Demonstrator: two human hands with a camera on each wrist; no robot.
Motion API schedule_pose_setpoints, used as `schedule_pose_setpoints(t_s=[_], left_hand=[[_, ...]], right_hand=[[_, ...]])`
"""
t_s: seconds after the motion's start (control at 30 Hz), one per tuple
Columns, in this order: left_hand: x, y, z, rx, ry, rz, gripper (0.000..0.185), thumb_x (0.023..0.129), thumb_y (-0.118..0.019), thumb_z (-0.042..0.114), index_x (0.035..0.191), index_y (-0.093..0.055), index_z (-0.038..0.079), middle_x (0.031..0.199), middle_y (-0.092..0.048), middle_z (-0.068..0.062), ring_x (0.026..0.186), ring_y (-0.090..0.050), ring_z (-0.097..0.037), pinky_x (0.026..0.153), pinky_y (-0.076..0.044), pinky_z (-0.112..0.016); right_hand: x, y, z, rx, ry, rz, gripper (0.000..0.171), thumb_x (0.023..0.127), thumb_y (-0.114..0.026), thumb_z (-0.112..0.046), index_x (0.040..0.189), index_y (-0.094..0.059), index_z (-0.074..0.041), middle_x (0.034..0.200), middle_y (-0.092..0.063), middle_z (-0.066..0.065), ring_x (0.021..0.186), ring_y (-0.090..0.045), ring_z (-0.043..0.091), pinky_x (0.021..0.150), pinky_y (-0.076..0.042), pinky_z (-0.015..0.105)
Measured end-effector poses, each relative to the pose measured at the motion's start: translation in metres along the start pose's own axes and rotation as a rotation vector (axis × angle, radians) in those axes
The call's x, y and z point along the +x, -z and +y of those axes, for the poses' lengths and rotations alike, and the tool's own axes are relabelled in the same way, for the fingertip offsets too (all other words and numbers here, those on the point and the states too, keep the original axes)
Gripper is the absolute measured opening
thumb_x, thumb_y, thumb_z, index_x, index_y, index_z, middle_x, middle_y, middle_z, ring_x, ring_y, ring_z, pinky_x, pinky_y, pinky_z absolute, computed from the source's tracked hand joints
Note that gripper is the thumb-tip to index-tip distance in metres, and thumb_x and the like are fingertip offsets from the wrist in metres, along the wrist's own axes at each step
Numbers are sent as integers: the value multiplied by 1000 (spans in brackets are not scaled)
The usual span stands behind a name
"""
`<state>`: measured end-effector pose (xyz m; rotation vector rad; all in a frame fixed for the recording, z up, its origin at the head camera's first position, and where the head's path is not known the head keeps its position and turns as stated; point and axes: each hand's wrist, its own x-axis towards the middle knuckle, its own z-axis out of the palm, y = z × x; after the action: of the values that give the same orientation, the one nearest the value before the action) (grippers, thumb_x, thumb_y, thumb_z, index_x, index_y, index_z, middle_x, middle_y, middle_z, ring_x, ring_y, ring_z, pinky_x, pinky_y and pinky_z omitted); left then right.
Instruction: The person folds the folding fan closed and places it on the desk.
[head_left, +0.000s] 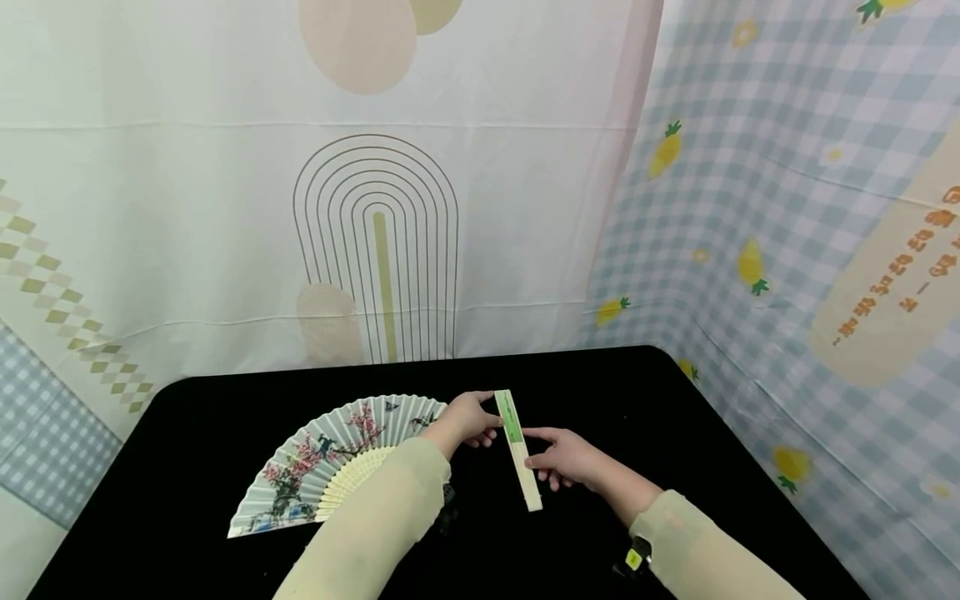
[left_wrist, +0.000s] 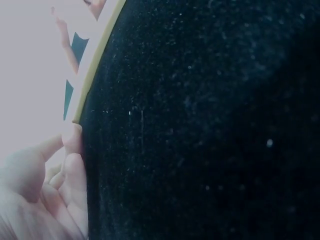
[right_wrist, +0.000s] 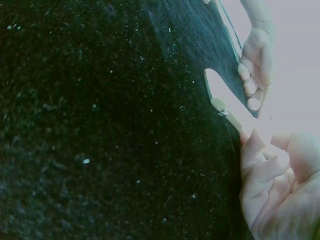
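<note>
A folded hand fan [head_left: 519, 454], pale wood with a green patterned strip on its upper half, lies slanted between both hands in the head view. My left hand [head_left: 471, 418] pinches its upper left edge with thumb and fingers. From the right side, my right hand [head_left: 566, 458] holds the middle of the fan between thumb and index finger. In the left wrist view the left hand [left_wrist: 55, 185] grips one edge of the fan [left_wrist: 95, 60]. The right wrist view shows the slim end of the fan [right_wrist: 225, 100] jutting past the right hand [right_wrist: 275, 185].
An opened fan [head_left: 300, 467] with pink blossoms and blue flowers lies spread on the black table [head_left: 600, 383], partly hidden behind the left sleeve [head_left: 382, 508]. A white printed curtain [head_left: 525, 208] hangs behind, and a blue checked one [head_left: 750, 167] at the right.
</note>
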<state>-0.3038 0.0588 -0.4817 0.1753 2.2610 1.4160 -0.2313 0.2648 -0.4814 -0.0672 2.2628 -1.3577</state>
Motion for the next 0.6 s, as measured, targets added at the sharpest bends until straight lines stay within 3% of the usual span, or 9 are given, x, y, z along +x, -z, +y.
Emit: schedule_pose_setpoints(t_s=[0.3, 0.6], left_hand=[[1, 1, -2, 5, -2, 9, 70, 94, -70, 11, 154, -36, 10, 66, -67, -7, 49, -60, -13, 45, -50, -24], [1, -4, -4, 54, -33, 24, 70, 93, -70, 15, 154, -36, 10, 70, -68, -7, 55, -63, -16, 48, -51, -27]], right_hand=[[-1, -1, -1, 1, 15, -11, 61, 95, -68, -18, 150, -44, -10, 65, -63, 7, 43, -52, 11, 38, -38, 21], [0, -5, 1, -29, 11, 43, 62, 93, -69, -18, 150, -45, -11, 68, -64, 8, 46, -57, 13, 39, -41, 21]])
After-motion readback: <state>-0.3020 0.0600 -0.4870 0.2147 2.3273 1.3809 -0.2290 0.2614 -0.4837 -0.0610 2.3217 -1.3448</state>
